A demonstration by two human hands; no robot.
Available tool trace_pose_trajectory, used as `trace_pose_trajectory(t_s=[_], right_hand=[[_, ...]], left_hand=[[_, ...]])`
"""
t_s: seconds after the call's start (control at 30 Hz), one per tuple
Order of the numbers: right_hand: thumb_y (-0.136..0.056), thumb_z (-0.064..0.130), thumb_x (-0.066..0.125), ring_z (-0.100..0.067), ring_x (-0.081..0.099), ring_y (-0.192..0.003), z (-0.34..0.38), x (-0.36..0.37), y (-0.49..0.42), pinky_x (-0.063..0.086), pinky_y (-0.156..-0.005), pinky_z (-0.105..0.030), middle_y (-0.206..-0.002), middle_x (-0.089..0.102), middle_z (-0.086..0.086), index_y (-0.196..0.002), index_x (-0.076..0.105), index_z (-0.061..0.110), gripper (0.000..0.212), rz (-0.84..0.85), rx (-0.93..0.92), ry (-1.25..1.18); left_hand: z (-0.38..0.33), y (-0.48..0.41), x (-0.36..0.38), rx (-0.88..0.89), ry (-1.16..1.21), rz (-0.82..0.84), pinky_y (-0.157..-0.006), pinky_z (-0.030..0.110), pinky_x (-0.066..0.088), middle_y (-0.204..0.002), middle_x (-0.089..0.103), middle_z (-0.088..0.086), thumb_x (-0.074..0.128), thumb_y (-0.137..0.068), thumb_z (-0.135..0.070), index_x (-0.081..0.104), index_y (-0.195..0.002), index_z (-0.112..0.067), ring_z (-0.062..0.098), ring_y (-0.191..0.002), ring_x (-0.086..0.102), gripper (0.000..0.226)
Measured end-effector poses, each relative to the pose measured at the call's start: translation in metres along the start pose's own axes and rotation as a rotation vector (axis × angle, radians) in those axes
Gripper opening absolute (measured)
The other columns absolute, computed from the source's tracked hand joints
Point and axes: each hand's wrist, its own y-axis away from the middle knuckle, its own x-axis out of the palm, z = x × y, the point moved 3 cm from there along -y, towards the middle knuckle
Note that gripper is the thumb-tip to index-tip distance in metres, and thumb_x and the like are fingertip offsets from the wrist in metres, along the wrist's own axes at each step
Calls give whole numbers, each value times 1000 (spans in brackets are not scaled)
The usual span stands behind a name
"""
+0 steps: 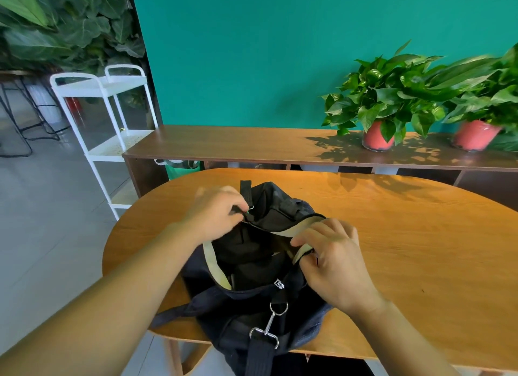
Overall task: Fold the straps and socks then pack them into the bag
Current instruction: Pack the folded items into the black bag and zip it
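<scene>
A black duffel bag (252, 266) lies on the near left part of the oval wooden table (406, 249), its top gaping with a pale lining along the rim. My left hand (215, 210) pinches the far rim of the bag near the zipper pull and a short upright black strap (245, 188). My right hand (333, 261) grips the bag's right rim at the pale lining. Dark folded items sit inside the bag; I cannot tell them apart. A black shoulder strap with a metal clip (266, 331) hangs over the near table edge.
A long wooden sideboard (238, 143) stands behind the table against the teal wall, with two potted plants (384, 104) in red pots at its right. A white wire trolley (103, 118) stands at the left on the grey floor.
</scene>
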Motion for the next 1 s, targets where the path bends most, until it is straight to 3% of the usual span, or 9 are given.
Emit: trace_pose_trajectory(t_s=[0.1, 0.23, 0.33, 0.5, 0.57, 0.67, 0.73, 0.83, 1.0], right_hand=[[-69, 41, 53, -10, 48, -94, 16, 4, 12, 34, -82, -31, -90, 56, 17, -99, 65, 31, 34, 82, -8, 82], [-55, 69, 51, -21, 43, -114, 15, 37, 34, 28, -105, -55, -111, 52, 6, -110, 61, 33, 66, 434, 1, 286], [-47, 58, 60, -20, 51, -96, 8, 44, 38, 44, -90, -51, -86, 52, 8, -73, 61, 31, 38, 403, -31, 358], [-43, 39, 60, -21, 51, -80, -12, 39, 29, 46, -66, -31, -74, 48, 7, -63, 50, 26, 25, 355, -113, 329], [-43, 35, 59, -23, 52, -82, -28, 29, 15, 46, -70, -35, -75, 50, 7, -62, 49, 25, 24, 322, -133, 360], [-36, 31, 63, -25, 58, -88, -56, 14, -7, 50, -77, -42, -74, 55, 9, -61, 51, 25, 28, 332, -177, 446], [-36, 31, 68, -27, 59, -103, -77, 6, -22, 48, -86, -47, -77, 63, 7, -64, 56, 27, 31, 436, -158, 549], [-61, 27, 65, -25, 37, -133, -102, -4, -43, 27, -107, -46, -103, 68, 4, -90, 61, 26, 29, 603, -106, 653], [-80, 16, 50, -18, 15, -144, -129, 0, -48, 15, -113, -38, -130, 56, 8, -114, 58, 24, 36, 690, -45, 727]], left_hand=[[12, -18, -4, -4, -62, 14, -104, 42, 37, -126, 56, -10, 67, -88, -29, 62, -120, -31, 15, -118, 50, 32], [11, -44, 15, 18, -185, 262, -106, 40, 32, -137, 53, -5, 67, -87, -30, 49, -136, -29, 21, -125, 47, 52], [4, -56, 32, 60, -340, 386, -103, 39, 28, -136, 54, -4, 64, -89, -25, 46, -138, -29, 23, -123, 49, 52], [2, -66, 41, 1, -474, 454, -102, 39, 36, -119, 63, 1, 58, -92, -15, 64, -119, -23, 26, -112, 56, 29], [7, -72, 32, -76, -442, 432, -80, 37, 50, -99, 65, 11, 57, -91, -18, 70, -100, -15, 28, -92, 62, 16], [15, -77, 10, -158, -368, 388, -52, 31, 33, -71, 49, 23, 56, -87, -18, 53, -67, -2, 26, -57, 47, 26], [19, -80, -4, -230, -310, 339, -54, 33, 35, -61, 39, 12, 54, -86, -16, 50, -65, -5, 22, -56, 40, 24], [19, -79, -16, -316, -273, 319, -70, 39, 50, -75, 51, 15, 52, -86, -13, 58, -83, -6, 29, -76, 57, 9], [4, -60, 8, -401, -167, 451, -42, 22, 38, -56, 52, 6, 59, -79, -11, 55, -63, -7, 19, -47, 52, 17]])
